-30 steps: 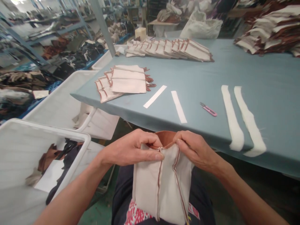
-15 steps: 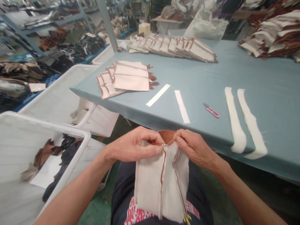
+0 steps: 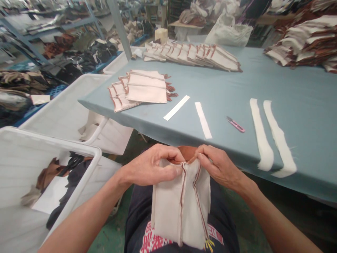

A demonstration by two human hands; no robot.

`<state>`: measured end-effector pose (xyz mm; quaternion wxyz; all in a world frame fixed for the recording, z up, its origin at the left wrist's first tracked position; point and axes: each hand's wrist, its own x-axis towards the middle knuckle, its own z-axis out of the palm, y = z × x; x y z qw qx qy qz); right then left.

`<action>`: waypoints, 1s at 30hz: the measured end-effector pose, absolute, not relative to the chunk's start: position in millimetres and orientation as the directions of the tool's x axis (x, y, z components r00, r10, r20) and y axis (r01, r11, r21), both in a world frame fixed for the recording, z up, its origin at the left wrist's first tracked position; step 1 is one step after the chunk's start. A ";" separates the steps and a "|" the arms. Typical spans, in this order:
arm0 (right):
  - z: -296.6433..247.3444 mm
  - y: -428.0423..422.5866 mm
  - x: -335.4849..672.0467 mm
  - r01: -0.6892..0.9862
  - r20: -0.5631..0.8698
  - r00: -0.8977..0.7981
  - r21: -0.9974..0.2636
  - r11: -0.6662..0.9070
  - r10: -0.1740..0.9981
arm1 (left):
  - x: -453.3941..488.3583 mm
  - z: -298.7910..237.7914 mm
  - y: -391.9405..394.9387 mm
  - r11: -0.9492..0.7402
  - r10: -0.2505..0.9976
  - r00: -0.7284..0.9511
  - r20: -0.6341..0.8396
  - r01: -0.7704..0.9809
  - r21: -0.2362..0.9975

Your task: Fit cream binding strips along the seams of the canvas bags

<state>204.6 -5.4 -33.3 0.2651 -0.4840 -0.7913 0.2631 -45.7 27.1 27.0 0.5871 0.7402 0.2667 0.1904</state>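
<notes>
A cream fabric pouch (image 3: 168, 207) with brown seam edges hangs over my lap, its top opening showing a brown inside. My left hand (image 3: 155, 164) pinches the left part of the rim, thumb outside near the middle seam and fingers tucked toward the opening. On the right part of the rim, my right hand (image 3: 217, 163) is closed with its fingertips on the edge. The pouch's lower end rests against dark clothing with red and white print. Just beyond, on the blue-green table (image 3: 147, 121), lie two white strips (image 3: 177, 108).
Pink thread snips (image 3: 236, 124) and two fuzzy white bands (image 3: 262, 137) lie to the right. Stacked cream pieces (image 3: 147, 86) sit at the table's left, a longer row (image 3: 192, 54) behind, and a brown-cream heap (image 3: 305, 42) far right. White bins (image 3: 97, 151) stand at left.
The view has shifted very slightly, so the table items sit a little further left. Both hands keep the same hold on the pouch rim.
</notes>
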 end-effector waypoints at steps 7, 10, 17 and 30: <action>-30.8 -5.8 204.6 0.618 0.163 -0.382 -0.687 0.382 0.910 | -41.8 25.5 28.9 -0.158 0.618 0.785 -0.028 0.158 0.975; -31.0 -5.0 206.1 0.612 0.170 -0.376 -0.693 0.382 0.911 | -40.8 27.3 29.1 -0.177 0.609 0.793 -0.033 0.176 0.968; -2.8 -5.0 197.7 0.442 0.263 -0.453 -0.763 0.471 0.852 | -39.2 46.4 30.7 -0.145 0.572 0.813 -0.110 0.233 0.962; 6.4 -3.2 189.5 0.183 0.143 -0.486 -0.948 0.261 0.862 | -29.7 54.6 33.6 -0.114 0.568 0.799 -0.196 0.312 0.943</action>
